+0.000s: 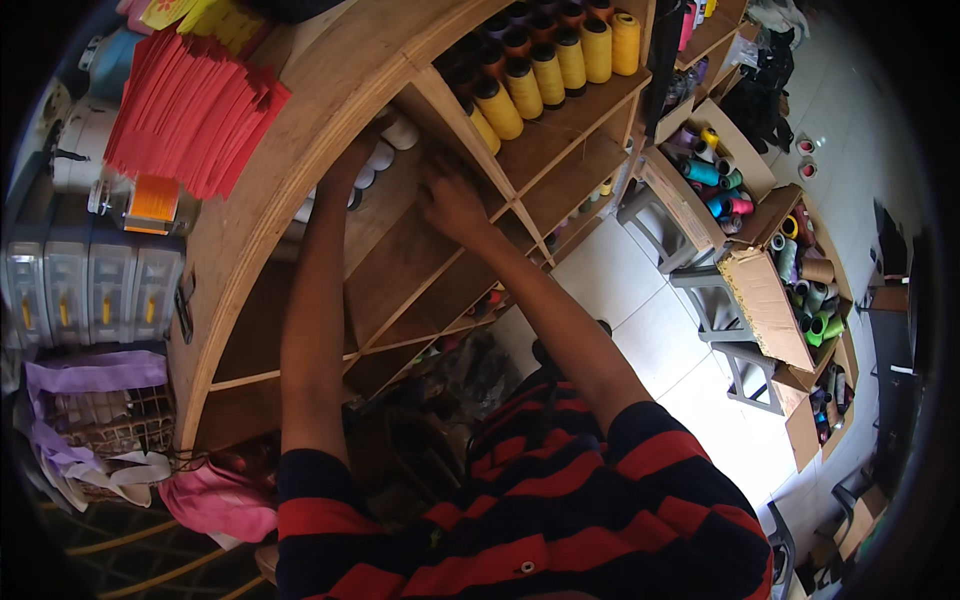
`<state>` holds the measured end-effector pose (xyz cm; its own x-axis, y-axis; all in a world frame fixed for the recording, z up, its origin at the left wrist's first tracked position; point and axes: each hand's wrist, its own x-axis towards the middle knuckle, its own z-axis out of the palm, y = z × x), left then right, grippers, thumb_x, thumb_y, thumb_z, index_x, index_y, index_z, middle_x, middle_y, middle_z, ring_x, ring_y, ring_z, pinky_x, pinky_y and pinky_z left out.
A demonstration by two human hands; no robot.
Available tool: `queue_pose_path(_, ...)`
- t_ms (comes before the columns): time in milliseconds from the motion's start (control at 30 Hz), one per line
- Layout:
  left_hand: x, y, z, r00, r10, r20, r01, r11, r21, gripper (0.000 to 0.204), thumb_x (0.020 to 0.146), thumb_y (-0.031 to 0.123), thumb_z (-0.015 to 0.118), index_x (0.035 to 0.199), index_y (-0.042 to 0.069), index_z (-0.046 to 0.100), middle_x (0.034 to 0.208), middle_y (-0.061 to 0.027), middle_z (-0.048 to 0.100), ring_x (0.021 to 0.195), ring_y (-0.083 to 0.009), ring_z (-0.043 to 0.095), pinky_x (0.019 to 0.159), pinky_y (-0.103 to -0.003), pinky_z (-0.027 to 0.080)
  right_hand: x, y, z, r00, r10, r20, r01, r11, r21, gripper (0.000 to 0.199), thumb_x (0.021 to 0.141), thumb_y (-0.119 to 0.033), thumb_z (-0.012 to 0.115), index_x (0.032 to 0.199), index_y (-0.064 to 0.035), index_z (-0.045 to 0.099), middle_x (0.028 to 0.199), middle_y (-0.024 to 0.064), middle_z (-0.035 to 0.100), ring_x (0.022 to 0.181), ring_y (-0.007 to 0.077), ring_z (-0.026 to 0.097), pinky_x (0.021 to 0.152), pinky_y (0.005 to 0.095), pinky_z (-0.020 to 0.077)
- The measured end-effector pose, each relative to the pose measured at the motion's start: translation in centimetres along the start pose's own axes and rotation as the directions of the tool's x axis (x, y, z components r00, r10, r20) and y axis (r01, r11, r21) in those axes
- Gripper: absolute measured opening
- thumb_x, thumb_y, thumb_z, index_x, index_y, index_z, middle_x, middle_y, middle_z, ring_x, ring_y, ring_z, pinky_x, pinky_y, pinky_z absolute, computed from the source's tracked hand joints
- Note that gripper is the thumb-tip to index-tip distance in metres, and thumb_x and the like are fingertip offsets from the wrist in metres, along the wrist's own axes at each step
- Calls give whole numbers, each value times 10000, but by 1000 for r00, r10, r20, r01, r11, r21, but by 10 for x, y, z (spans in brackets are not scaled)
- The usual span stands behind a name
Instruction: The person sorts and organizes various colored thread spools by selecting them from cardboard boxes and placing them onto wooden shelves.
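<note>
My left hand [358, 148] reaches deep into a compartment of the wooden shelf [265, 190]. Its shadowed fingers are closed about the back end of a white thread spool [401, 132]. More white spools [379, 156] lie in a row along that compartment, partly hidden behind my left forearm. My right hand [452, 203] is in the same compartment, to the right of the spools. Its fingers are apart and slightly bent, close to the bare board, with nothing visible in them.
Yellow thread cones [548, 75] with darker ones behind fill the neighbouring compartment. Red paper sheets [195, 110], clear plastic drawers [90, 290] and a wire basket [110, 420] stand left. At right, cardboard boxes [765, 300] of colourful spools rest on grey stools [715, 300].
</note>
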<state>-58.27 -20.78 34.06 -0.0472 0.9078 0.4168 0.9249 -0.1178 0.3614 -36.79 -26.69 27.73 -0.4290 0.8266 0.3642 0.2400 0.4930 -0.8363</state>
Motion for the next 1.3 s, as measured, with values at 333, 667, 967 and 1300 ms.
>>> queue_pose_path(333,-38,57,11,912,219,-346,-149,965,216,563,709,210,722,1211,30,541,1112,-159,602,1062,-341,537,939,-433,400,-67,13,-34,980,-177,-92,183,981,60,349,794,-66,587,1127,29,540,1112,219,533,1057,387,529,924,431,441)
queue_pose_path(667,-143,219,84,836,-314,-449,170,928,-332,242,918,179,547,1048,-24,522,1069,-151,460,1011,-284,497,896,-399,407,-246,92,-204,976,201,-89,-198,979,40,242,815,19,540,1052,-18,567,999,149,566,910,317,601,783,384,494)
queue_pose_path(967,-211,386,205,976,-202,76,215,893,-395,79,861,19,493,934,0,516,918,-96,503,890,-212,506,817,-327,403,-441,139,-366,705,564,-430,-577,809,113,197,846,-41,560,1038,-26,602,1007,144,624,874,303,632,756,373,507)
queue_pose_path(1300,-177,536,343,840,269,471,110,767,-633,51,873,22,531,883,23,580,863,-97,569,810,-208,549,720,-299,426,-541,165,-429,343,716,-608,-729,611,309,169,882,-25,559,1044,-21,608,956,92,671,794,193,667,689,304,531)
